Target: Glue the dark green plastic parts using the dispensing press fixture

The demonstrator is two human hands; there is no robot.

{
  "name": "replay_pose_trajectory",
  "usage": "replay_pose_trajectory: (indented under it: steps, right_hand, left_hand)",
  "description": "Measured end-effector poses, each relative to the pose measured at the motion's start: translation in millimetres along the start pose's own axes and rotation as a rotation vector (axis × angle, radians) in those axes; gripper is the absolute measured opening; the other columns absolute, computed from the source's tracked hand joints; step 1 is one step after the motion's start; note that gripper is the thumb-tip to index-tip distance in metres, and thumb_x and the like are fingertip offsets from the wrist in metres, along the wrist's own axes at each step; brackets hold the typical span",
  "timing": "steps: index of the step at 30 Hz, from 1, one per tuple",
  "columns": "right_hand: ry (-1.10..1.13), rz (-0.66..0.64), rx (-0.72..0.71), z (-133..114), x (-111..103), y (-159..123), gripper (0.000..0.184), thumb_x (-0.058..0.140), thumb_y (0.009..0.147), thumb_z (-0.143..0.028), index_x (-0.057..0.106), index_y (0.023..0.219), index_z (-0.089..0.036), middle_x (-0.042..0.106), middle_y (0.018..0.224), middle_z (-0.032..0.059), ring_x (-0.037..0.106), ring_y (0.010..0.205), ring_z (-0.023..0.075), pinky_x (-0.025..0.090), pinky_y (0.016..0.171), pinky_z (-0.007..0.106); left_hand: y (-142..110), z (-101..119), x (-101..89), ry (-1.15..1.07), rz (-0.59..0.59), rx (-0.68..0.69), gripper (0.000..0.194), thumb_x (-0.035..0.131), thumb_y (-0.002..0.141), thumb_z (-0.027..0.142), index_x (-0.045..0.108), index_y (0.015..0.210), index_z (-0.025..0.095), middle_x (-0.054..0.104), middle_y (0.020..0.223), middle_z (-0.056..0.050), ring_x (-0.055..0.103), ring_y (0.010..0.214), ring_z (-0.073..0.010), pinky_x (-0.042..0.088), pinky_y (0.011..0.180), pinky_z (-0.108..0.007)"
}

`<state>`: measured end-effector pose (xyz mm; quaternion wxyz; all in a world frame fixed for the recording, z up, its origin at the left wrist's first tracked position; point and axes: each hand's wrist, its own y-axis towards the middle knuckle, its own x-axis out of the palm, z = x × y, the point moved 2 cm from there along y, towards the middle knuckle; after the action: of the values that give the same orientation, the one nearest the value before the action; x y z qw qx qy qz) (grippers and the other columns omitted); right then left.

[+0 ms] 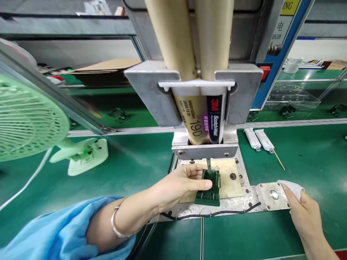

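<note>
My left hand [189, 182] grips a dark green plastic part [210, 196], thumb on top and fingers behind. This part sits right under the thin nozzle [208, 165] of a glue dispenser; whether the tip touches it I cannot tell. Above the nozzle, a twin 3M Scotch-Weld cartridge [202, 117] is clamped in a metal holder [241, 90]. My right hand [306, 207] is closed on a white cloth or tissue [294, 188] at the end of a metal block with a round silver button [274, 194].
A light green fan [29, 119] stands at the left. Two white cartridges [258, 140] and a thin wooden stick [279, 160] lie on the green table [311, 151] at the right. A black cable [211, 213] runs along the metal base.
</note>
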<state>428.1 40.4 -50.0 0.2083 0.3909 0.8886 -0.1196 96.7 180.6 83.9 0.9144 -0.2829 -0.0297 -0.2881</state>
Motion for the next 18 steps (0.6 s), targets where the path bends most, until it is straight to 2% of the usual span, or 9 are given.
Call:
replay_pose_trajectory:
  steps: [5,9,12,14,16,18]
  right_hand:
    - [0.028,0.003,0.0,-1.5,2.0,-0.5,0.051,0.074,0.068,-0.066,0.074,0.078,-0.016,0.067,0.075,0.006,0.056,0.063,0.0216,0.036,0.044,0.026]
    - [0.043,0.004,0.0,0.8,2.8,1.4,0.054,0.074,0.069,-0.066,0.075,0.087,-0.015,0.07,0.082,0.0063,0.058,0.067,0.022,0.036,0.046,0.027]
    - [0.025,-0.015,0.037,3.2,2.0,3.2,0.06,0.075,0.065,-0.07,0.076,0.088,-0.015,0.071,0.085,0.0068,0.059,0.069,0.023,0.039,0.049,0.028]
    - [0.009,-0.016,0.057,1.7,1.0,3.4,0.061,0.074,0.063,-0.072,0.076,0.084,-0.014,0.071,0.082,0.0072,0.06,0.07,0.0243,0.042,0.053,0.029]
    - [0.023,0.004,0.051,-3.4,0.4,2.7,0.06,0.072,0.064,-0.072,0.077,0.082,-0.015,0.072,0.082,0.0078,0.063,0.076,0.0269,0.047,0.06,0.031]
    - [0.061,0.002,0.0,-11.1,1.4,2.0,0.06,0.07,0.066,-0.071,0.078,0.088,-0.016,0.074,0.091,0.009,0.066,0.088,0.0305,0.05,0.072,0.033]
  left_hand:
    - [14.4,-4.3,-5.0,0.163,0.01,0.161,0.055,0.092,0.058,0.027,0.067,0.105,0.016,0.073,0.101,-0.009,0.068,0.105,-0.0277,0.054,0.098,-0.042]
    - [17.5,-10.0,-5.9,0.45,0.199,0.35,0.055,0.086,0.059,0.028,0.062,0.107,0.019,0.07,0.101,-0.006,0.068,0.102,-0.0277,0.056,0.096,-0.044]
    - [13.1,-13.1,-6.8,0.675,0.249,0.366,0.061,0.083,0.064,0.036,0.059,0.117,0.02,0.069,0.105,-0.007,0.068,0.1,-0.0292,0.058,0.091,-0.045]
    - [3.8,-13.7,-13.4,0.824,0.289,0.373,0.075,0.087,0.06,0.043,0.057,0.124,0.021,0.067,0.112,-0.009,0.067,0.106,-0.0334,0.057,0.093,-0.048]
    - [-12.7,-14.8,-29.1,0.923,0.429,0.416,0.086,0.087,0.058,0.051,0.055,0.132,0.021,0.065,0.123,-0.013,0.062,0.117,-0.0383,0.053,0.099,-0.052]
    - [-34.7,-20.5,-54.5,0.904,0.658,0.48,0.084,0.082,0.064,0.057,0.055,0.136,0.022,0.064,0.129,-0.014,0.06,0.122,-0.0401,0.051,0.102,-0.055]
